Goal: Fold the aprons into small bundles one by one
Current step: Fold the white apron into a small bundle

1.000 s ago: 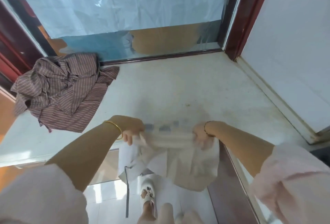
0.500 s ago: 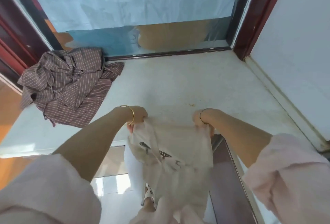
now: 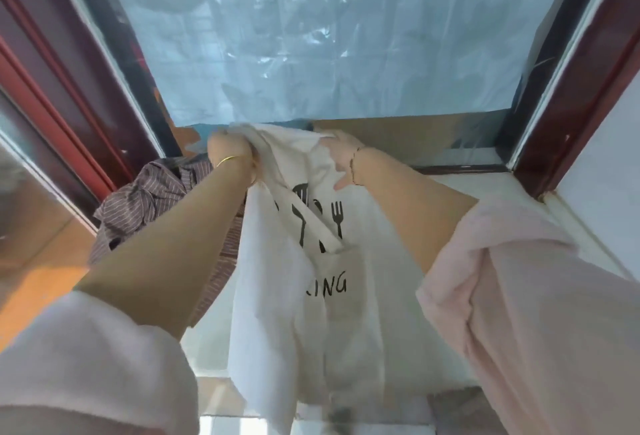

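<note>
A white apron (image 3: 304,296) with black cutlery prints and lettering hangs unfolded in front of me, held up by its top edge. My left hand (image 3: 230,150), with a gold bangle on the wrist, grips the upper left corner. At the upper right corner, my right hand (image 3: 341,157) pinches the cloth, some fingers spread. A brown striped apron (image 3: 152,202) lies crumpled on the pale sill at the left, partly hidden behind my left forearm.
The pale stone sill (image 3: 460,188) runs under a window covered in plastic sheet (image 3: 311,36). Dark red frames (image 3: 568,88) stand at both sides, and a white wall (image 3: 606,164) is at the right. Floor tiles show at the bottom.
Both hands have lifted the white apron from the sill's front edge up high, and it has fallen open to hang full length. The view has tilted upward.
</note>
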Available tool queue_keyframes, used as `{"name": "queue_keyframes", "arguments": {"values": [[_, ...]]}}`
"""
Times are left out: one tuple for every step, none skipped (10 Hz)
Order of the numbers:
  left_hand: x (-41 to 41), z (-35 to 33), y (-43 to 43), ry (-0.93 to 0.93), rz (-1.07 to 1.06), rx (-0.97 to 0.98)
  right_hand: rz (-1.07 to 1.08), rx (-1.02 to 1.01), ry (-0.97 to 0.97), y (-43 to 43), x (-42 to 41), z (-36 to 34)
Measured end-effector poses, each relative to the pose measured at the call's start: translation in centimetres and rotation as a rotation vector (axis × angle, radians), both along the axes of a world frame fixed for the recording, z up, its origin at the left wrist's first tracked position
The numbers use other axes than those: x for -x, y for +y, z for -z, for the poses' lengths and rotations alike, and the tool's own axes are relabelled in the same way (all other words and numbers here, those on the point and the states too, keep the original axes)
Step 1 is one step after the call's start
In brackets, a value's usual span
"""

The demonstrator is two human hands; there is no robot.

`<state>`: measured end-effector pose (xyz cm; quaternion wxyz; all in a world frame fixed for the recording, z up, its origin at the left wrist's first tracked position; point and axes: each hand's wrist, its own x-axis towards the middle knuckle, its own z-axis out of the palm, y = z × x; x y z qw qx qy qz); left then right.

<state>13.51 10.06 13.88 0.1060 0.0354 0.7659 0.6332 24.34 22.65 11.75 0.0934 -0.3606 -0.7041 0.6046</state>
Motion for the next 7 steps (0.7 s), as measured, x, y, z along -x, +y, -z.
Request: {"name": "queue_keyframes", "arguments": {"values": [[2.5, -6.8, 2.8, 0.145, -0.12, -0.601, -0.067, 0.026, 0.358, 1.4, 6.2, -7.6], [2.6, -14.1, 5.0, 0.439, -0.053, -0.776, -0.183, 0.223, 0.71, 3.5, 9.6, -14.9], [1.0, -16.8, 8.3, 0.677, 0.131, -0.703, -0.183, 0.318, 0.911, 7.2, 9.2, -18.5], [-0.7, -12.8, 12.9, 0.656, 0.322, -0.574, -0.052, 0.289, 0.878, 12.6, 5.6, -15.6], [-3.3, -3.7, 17.9, 0.421, 0.618, -0.308, 0.214, 0.184, 0.582, 18.4, -0.2, -7.6], [-8.8, 5.6, 21.4, 0.224, 1.01, 0.093, 0.297, -0.171, 0.092, 23.3, -7.3, 0.8], [-16.8, 12.9, 23.5, 0.178, 1.213, 0.406, 0.12, -0.576, -0.838, 25.9, -14.1, 6.4]]}}
